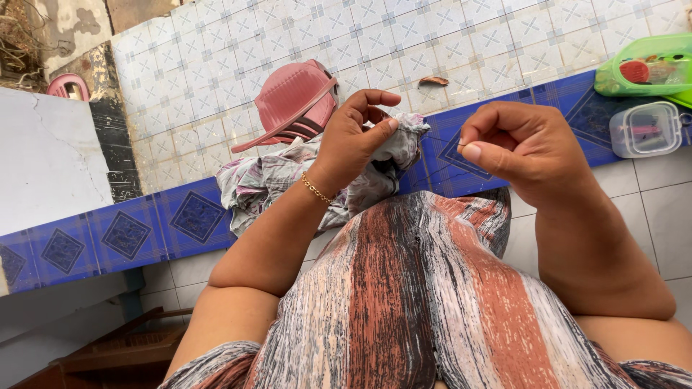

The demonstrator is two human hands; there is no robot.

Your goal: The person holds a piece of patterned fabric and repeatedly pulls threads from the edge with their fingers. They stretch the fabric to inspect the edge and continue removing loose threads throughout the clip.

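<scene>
Pinching the patterned cloth (317, 176) between thumb and fingers, the left hand (357, 137) holds it bunched over the blue tiled ledge's (130, 234) edge; the right hand (522, 148), fingers closed, draws a thin thread (441, 141) rightward, taut, away from the cloth.

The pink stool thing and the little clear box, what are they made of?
The pink stool looks like moulded plastic: smooth, one even colour, with ribbed slats. The little clear box also seems plastic, glossy and see-through, so small coloured bits show inside. The cloth pinched in the left hand looks like soft woven fabric, matt and crumpled.
</scene>
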